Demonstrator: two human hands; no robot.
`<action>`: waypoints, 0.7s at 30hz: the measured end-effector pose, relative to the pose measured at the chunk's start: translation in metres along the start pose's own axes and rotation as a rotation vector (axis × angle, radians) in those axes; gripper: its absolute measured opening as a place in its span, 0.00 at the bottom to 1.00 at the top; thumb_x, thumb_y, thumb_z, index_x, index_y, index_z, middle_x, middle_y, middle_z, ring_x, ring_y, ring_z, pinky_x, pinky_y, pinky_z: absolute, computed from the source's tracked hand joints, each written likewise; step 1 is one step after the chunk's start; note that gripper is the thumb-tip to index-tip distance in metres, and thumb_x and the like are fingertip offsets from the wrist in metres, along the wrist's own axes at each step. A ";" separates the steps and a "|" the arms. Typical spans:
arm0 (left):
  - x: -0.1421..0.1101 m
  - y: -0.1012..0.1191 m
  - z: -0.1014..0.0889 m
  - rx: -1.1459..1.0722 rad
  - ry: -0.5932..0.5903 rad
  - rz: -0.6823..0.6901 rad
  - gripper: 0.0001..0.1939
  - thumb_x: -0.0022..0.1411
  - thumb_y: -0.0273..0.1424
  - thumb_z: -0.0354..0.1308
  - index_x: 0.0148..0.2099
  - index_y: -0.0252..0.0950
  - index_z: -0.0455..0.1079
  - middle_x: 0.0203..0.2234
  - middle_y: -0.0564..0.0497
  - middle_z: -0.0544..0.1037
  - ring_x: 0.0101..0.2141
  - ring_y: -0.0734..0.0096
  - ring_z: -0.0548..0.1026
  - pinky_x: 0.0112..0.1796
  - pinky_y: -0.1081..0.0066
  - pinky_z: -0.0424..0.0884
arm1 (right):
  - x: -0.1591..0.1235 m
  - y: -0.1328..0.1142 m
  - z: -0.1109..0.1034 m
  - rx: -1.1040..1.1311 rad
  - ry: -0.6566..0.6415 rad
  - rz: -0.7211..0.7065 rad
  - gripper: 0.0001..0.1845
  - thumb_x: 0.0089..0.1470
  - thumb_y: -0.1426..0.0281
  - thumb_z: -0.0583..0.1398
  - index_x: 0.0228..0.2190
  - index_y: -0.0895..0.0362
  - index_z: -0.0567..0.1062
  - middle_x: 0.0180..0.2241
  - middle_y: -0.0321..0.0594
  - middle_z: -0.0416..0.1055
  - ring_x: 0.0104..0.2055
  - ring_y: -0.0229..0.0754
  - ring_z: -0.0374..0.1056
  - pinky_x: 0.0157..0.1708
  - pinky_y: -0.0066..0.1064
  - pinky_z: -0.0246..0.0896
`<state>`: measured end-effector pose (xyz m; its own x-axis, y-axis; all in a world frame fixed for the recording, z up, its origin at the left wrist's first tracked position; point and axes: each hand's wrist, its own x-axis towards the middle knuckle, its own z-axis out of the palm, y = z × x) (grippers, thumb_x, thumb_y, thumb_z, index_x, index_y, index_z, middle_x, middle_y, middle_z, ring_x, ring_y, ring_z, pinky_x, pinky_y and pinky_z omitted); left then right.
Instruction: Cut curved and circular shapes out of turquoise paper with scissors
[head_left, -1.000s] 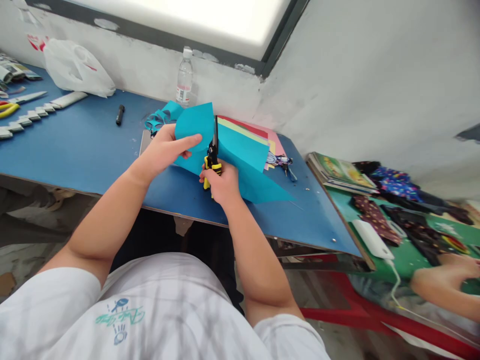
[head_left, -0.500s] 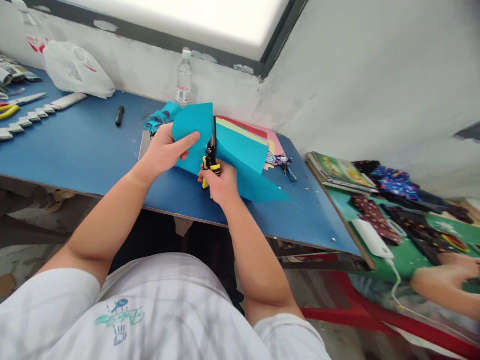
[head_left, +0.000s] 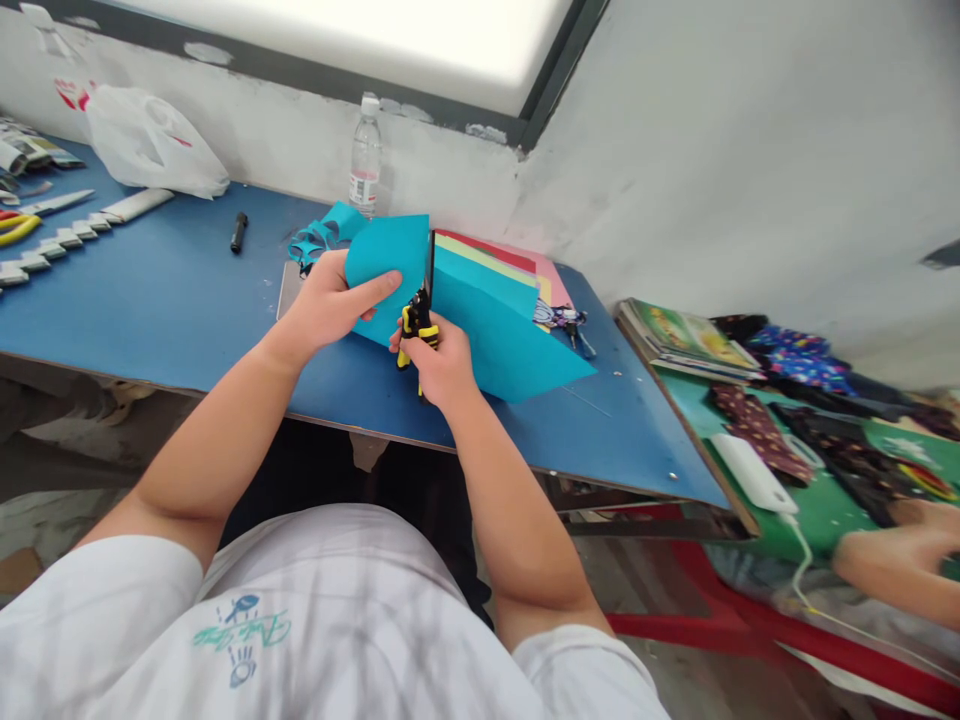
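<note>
Held up just above the blue surface (head_left: pixel 150 290): a teal paper sheet (head_left: pixel 495 330), tilted, with its long side running off to the right. Pinched on its left flap by the left hand (head_left: pixel 326 305), thumb on the near face, fingers (head_left: pixel 375 290) laid flat and pointing right. Gripped by the right hand (head_left: pixel 439 360): yellow-handled scissors (head_left: pixel 416 325), fingers curled tight through the handles. Blades pointed straight up and away, standing right in the cut, with teal paper on both sides. Blades close together; not clear if fully closed. Long line of the scissors set across the long side of the sheet. Right hand lower and nearer to the body, just under the sheet; left hand a bit higher and to the left, touching the paper. Both forearms reaching forward, wrists bent in toward each other.

Behind the sheet, a stack of colored papers (head_left: pixel 517 265) and curly teal paper scraps (head_left: pixel 319 235). Farther back, a water bottle (head_left: pixel 365 155). Off to the left, a black marker (head_left: pixel 238 232) and a white plastic bag (head_left: pixel 150 145).
</note>
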<state>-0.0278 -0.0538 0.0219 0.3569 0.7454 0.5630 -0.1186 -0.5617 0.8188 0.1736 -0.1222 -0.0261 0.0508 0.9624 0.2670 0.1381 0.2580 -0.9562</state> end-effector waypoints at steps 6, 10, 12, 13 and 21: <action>0.000 0.002 0.002 0.029 0.002 0.011 0.43 0.65 0.73 0.84 0.24 0.44 0.71 0.19 0.52 0.72 0.22 0.68 0.68 0.27 0.60 0.63 | 0.001 0.003 0.001 0.018 0.007 -0.015 0.15 0.49 0.55 0.69 0.37 0.48 0.84 0.31 0.35 0.84 0.37 0.51 0.80 0.40 0.44 0.79; 0.000 0.003 0.002 0.035 -0.004 0.011 0.44 0.64 0.74 0.83 0.24 0.44 0.72 0.20 0.52 0.73 0.22 0.67 0.69 0.26 0.61 0.65 | 0.001 0.005 0.001 0.023 0.008 -0.012 0.14 0.51 0.56 0.70 0.38 0.48 0.83 0.33 0.34 0.85 0.37 0.50 0.82 0.42 0.42 0.80; -0.001 0.004 0.002 0.041 -0.005 0.011 0.44 0.64 0.75 0.83 0.24 0.44 0.73 0.20 0.50 0.74 0.23 0.65 0.70 0.26 0.60 0.65 | 0.001 0.007 0.000 0.023 0.007 -0.005 0.14 0.51 0.56 0.70 0.39 0.48 0.83 0.34 0.34 0.85 0.38 0.49 0.82 0.42 0.41 0.79; -0.001 0.004 0.002 0.043 -0.004 0.011 0.44 0.63 0.75 0.84 0.24 0.44 0.73 0.20 0.50 0.74 0.23 0.65 0.70 0.25 0.60 0.65 | 0.002 0.008 0.000 0.023 0.006 -0.001 0.14 0.52 0.56 0.70 0.39 0.48 0.83 0.34 0.34 0.85 0.38 0.49 0.82 0.42 0.40 0.80; 0.001 -0.001 0.000 0.046 -0.012 0.033 0.45 0.64 0.74 0.84 0.25 0.43 0.71 0.20 0.51 0.72 0.22 0.67 0.69 0.25 0.62 0.63 | 0.004 0.015 -0.001 0.049 -0.002 -0.018 0.12 0.53 0.57 0.71 0.38 0.47 0.84 0.33 0.33 0.84 0.37 0.48 0.82 0.41 0.40 0.79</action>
<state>-0.0272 -0.0524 0.0220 0.3642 0.7219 0.5884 -0.0877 -0.6024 0.7933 0.1769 -0.1148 -0.0395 0.0464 0.9577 0.2841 0.0902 0.2792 -0.9560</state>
